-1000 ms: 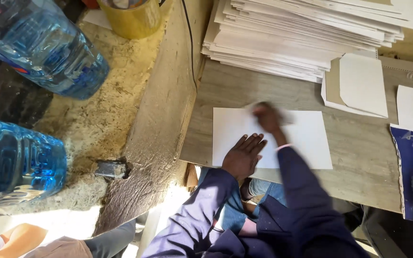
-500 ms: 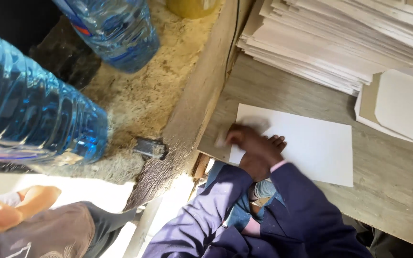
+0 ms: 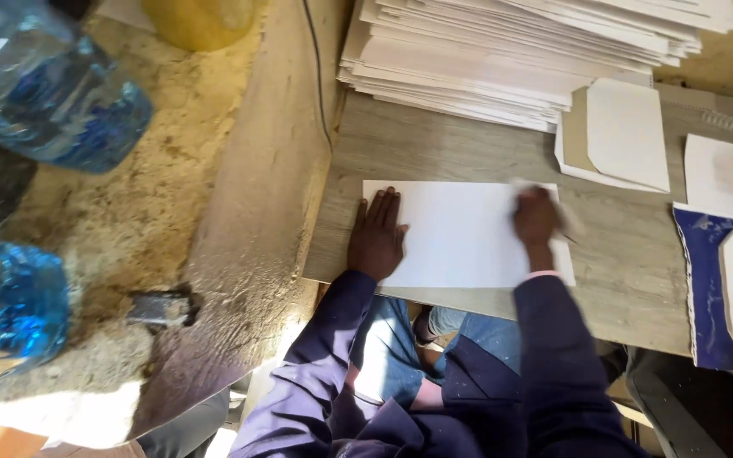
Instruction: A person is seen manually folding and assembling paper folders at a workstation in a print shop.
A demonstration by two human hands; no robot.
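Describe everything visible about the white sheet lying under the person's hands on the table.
The white sheet is a plain, blank rectangle, apparently paper or thin card, lying flat on the grey wood-grain table near its front edge, long side towards the person. The left hand lies flat, fingers spread, on its left edge. The right hand rests on its upper right part, blurred, seemingly gripping something pale that cannot be made out. No folds or marks show.

- Bright daylight pours in low on the left, bleaching the floor (image 3: 53,407) near the bottom corner to white.
- The sheet (image 3: 460,233) glares pale but keeps its edges.
- The right hand (image 3: 536,219) is smeared with motion blur; the left hand (image 3: 377,237) is sharp.
- Blue bottles (image 3: 44,93) glint, slightly soft.
- Deep shadow under the table (image 3: 434,153), right edge dim.
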